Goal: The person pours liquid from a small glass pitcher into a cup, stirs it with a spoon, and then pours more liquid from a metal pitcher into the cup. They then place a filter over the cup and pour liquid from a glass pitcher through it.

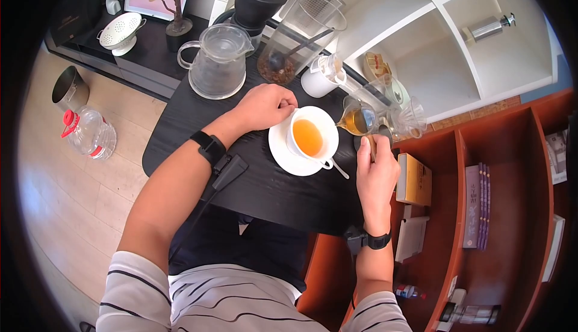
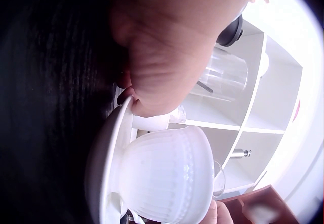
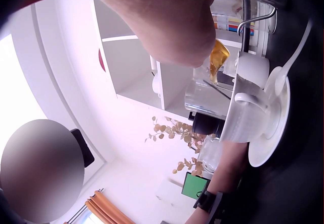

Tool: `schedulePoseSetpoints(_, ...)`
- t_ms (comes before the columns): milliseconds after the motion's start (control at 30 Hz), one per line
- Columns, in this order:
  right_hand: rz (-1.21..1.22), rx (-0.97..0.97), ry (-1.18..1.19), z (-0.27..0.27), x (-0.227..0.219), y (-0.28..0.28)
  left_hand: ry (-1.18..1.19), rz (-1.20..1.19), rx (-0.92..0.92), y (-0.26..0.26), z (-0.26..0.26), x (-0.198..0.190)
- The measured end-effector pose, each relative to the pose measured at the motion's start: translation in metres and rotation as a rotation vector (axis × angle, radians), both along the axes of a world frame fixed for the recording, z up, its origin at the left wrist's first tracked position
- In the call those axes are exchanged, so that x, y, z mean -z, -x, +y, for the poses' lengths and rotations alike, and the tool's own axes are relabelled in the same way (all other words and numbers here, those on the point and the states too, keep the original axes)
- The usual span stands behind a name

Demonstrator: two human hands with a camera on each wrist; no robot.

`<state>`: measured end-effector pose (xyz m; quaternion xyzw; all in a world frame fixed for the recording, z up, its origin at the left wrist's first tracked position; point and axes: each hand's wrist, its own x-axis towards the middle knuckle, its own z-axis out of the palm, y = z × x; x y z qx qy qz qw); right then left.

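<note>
A white teacup (image 1: 307,138) with amber liquid in it stands on a white saucer (image 1: 278,151). My left hand (image 1: 265,108) pinches the saucer's far left rim between thumb and fingers, as the left wrist view shows. A white spoon (image 1: 341,170) lies on the saucer beside the cup's handle. In my right hand (image 1: 378,175) is the brown handle of a small glass pitcher (image 1: 359,121), gripped to the right of the cup. The pitcher is tilted, its spout close to the cup's rim, with amber liquid (image 3: 218,57) gathered toward it.
Along the back of the black table (image 1: 265,196) stand a glass jug (image 1: 218,61), a black grinder (image 1: 259,7), a tall glass vessel (image 1: 301,43) and a white container (image 1: 322,79). A ribbed glass dripper (image 1: 411,118) is behind the pitcher. A red-brown shelf (image 1: 445,223) borders the right side.
</note>
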<state>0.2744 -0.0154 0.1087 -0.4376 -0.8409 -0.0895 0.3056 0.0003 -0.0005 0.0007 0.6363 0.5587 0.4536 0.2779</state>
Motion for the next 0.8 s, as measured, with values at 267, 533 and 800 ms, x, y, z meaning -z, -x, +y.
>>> schedulePoseSetpoints(267, 0.041, -0.030, 0.057, -0.020, 0.007, -0.011, -0.006, 0.013, -0.006, 0.000, 0.000, -0.001)
schedulePoseSetpoints(533, 0.063, -0.068, 0.083, -0.018, 0.007, 0.001, 0.035, -0.009, -0.001, 0.000, -0.001, -0.003)
schedulePoseSetpoints(800, 0.127, -0.044, 0.088, -0.005, 0.004, 0.009, 0.001, -0.001, -0.002, 0.000, 0.000, 0.000)
